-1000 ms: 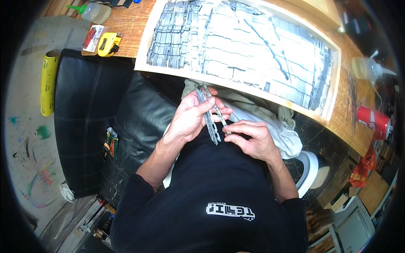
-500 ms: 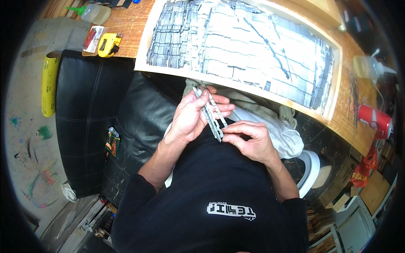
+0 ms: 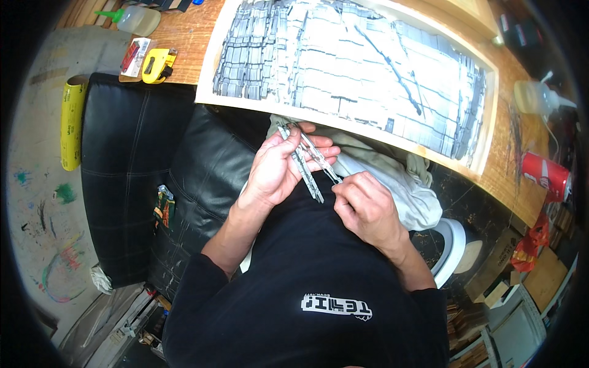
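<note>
Though near frame edge (image 3: 242,103), strips (image 3: 306,174) (ends apart)

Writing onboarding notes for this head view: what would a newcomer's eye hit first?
Probably the pale wooden frame on the table at the top, its grey-and-white contents partly blown out by glare. Next, mid-picture, the left hand holding thin grey strips, with the right hand at their lower ends. Then two bright accents: a yellow roll far left and a red can far right.

Strips (image 3: 308,178) in hands (image 3: 270,172), tray (image 3: 245,105) on table (image 3: 184,37) beyond, bottle (image 3: 140,21) left, can (image 3: 545,176) right
</note>
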{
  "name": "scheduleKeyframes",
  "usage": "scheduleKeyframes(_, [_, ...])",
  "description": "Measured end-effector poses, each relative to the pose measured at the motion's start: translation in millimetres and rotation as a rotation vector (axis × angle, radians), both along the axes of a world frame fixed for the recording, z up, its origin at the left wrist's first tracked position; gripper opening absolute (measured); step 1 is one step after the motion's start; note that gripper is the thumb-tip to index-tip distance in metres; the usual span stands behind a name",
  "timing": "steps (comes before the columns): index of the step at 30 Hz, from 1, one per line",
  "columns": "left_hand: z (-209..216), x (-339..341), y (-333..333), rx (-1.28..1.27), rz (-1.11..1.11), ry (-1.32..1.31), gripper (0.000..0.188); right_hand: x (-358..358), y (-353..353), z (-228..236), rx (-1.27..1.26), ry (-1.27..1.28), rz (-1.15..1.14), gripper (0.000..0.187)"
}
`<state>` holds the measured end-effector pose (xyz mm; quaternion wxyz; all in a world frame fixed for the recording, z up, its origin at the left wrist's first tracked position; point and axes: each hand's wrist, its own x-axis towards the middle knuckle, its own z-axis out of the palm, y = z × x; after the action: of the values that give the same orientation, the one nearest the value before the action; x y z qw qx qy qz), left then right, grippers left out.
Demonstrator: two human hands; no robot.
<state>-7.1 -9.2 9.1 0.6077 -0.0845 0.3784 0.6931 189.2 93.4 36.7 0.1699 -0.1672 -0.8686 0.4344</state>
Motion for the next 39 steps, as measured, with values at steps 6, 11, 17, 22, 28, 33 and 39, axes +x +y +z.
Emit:
scheduleKeyframes(6, [-10.0,0.7,-3.9,0.180,0.009,-0.087,0.028,1.2,-0.7,1.9,-0.108,0.029,0.113,0.020])
scheduleKeyframes(11, [-11.0,0.5,-3.1,0.217,-0.070,-0.050,0.028,1.0,5.0,7.4,-0.495,-0.031,0.093,0.016])
scheduleKeyframes(17, [-10.9,3.2,-1.7,0.186,-0.057,-0.041,0.031,4.7,11.7,4.5,-0.593,-0.059,0.046,0.020])
scheduleKeyframes(22, [-0.8,4.1,4.4,0.118,-0.003,-0.045,0.033,3.7,13.6,5.8,-0.491,-0.063,0.068,0.019])
scheduleKeyframes(28, [-13.0,6.5,0.7,0.132,0.069,-0.089,0.031,2.0,5.6,0.4,-0.502,-0.026,0.041,0.019])
scheduleKeyframes(33, [-9.1,5.6,0.4,0.109,-0.019,-0.053,0.033,1.6,4.9,2.7,-0.502,-0.036,-0.006,0.019])
scheduleKeyframes(39, [-5.6,6.6,2.1,0.062,-0.035,-0.043,0.033,1.4,6.1,4.6,-0.330,-0.034,0.030,0.019])
